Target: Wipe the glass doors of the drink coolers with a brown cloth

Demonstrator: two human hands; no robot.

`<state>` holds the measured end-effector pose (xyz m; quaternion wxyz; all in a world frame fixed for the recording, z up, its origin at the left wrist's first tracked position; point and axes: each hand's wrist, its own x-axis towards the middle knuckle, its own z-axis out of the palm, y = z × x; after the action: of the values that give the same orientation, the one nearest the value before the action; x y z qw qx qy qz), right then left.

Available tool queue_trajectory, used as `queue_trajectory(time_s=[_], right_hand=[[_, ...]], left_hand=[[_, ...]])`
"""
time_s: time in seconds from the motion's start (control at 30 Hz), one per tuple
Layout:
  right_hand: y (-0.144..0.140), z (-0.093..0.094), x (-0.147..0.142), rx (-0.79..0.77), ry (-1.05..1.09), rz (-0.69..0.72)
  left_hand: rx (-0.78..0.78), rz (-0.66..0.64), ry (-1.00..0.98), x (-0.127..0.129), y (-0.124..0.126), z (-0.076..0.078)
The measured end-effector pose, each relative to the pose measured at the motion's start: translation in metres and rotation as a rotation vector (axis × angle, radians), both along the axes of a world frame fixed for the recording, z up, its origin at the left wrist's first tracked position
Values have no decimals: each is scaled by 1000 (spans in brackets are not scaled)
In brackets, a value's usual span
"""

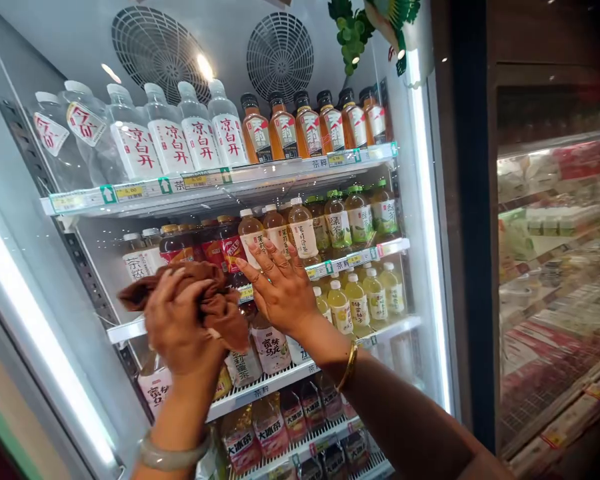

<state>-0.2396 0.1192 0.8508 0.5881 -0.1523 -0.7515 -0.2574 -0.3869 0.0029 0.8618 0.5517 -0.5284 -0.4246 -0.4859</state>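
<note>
water bottles (167, 143) labelled 凉白开, bottom-shelf bottles (270, 430) labelled 大冰茶, shelf-edge tags (320, 162) reading 茶歇

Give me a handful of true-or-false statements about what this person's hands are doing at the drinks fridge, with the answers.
1. The left hand grips a brown cloth. True.
2. The right hand holds a bottle lifted clear of the shelves. False: it lies open, fingers spread, against the bottles on the second shelf.
3. The top shelf carries clear bottles on the left and amber ones on the right. True.
4. The fridge door is shut in front of the hands. False: the hands reach right in among the shelves.
5. A gold bangle sits on the right wrist. True.
</note>
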Motion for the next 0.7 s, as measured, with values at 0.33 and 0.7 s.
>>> queue_trajectory(time_s=[0.33,0.7], right_hand=[[-9,-16,21,-150,80,300],[-19,-34,35,-142,136,559]], left_hand=[[-135,-11,-141,55,19,-33],[-582,-758,-384,98,17,-40]])
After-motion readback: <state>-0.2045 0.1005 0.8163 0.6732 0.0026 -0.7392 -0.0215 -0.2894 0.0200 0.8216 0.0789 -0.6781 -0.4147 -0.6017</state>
